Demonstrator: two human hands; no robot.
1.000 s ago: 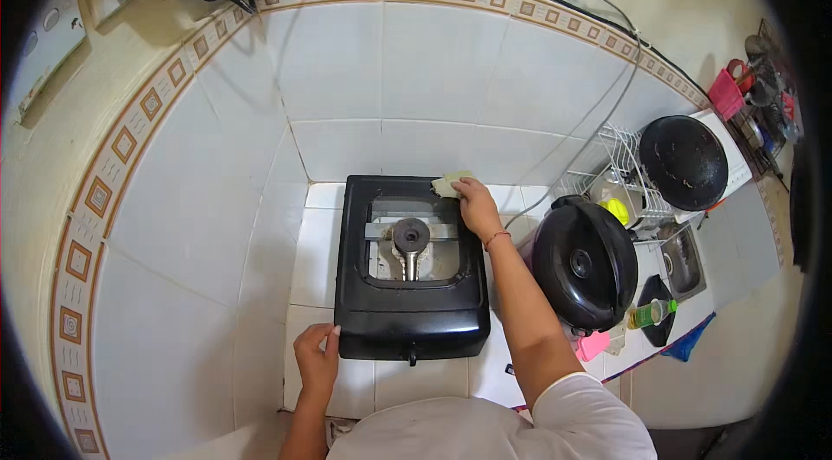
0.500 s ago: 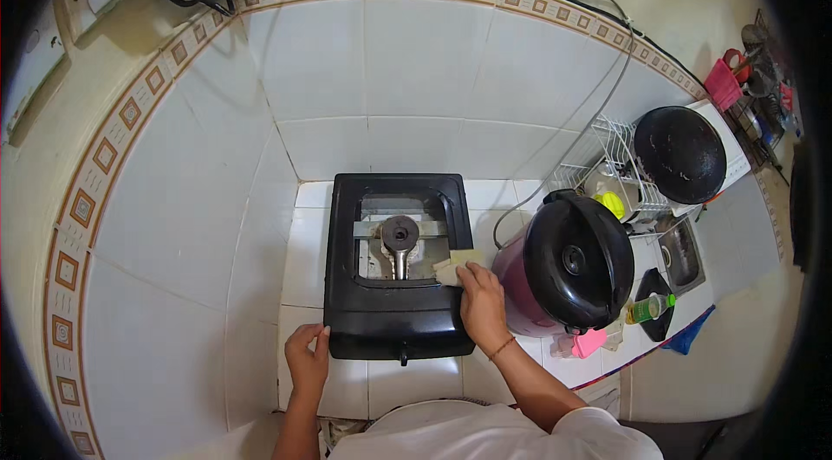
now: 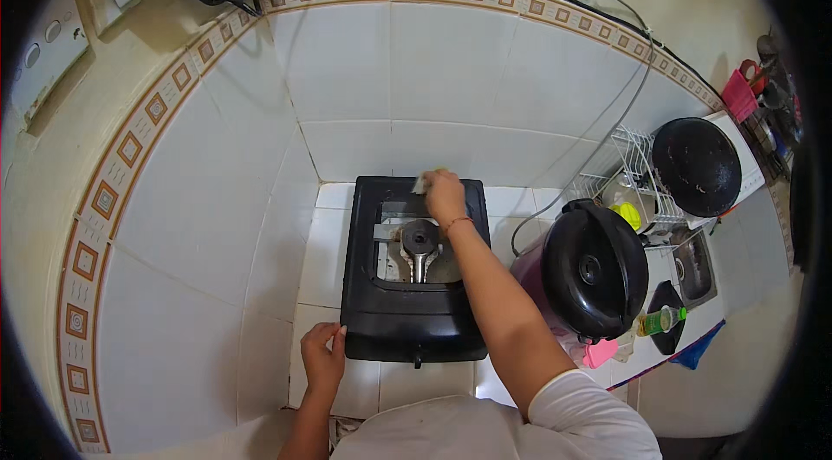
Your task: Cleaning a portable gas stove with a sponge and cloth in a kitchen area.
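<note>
A black single-burner gas stove (image 3: 414,319) stands on the white-tiled counter, its top opening uncovered and the round burner head (image 3: 421,237) exposed on its metal pipe. My right hand (image 3: 445,200) reaches over the stove to its back rim. Its fingers are closed on a pale yellowish sponge (image 3: 421,184), largely covered by the hand. At the front left corner, my left hand (image 3: 323,354) has its fingers curled and its thumb and fingertips against the stove's side edge.
Right of the stove stands a purple rice cooker (image 3: 589,269) with a black lid. Beyond it are a white dish rack (image 3: 637,152), a black pan (image 3: 696,166), a sink (image 3: 696,269) and a green-capped bottle (image 3: 661,321). Tiled walls (image 3: 338,70) rise at the back and left.
My right hand has moved with the sponge from the stove's right side to its back rim. My left hand stays at the front left corner. The view has shifted slightly.
</note>
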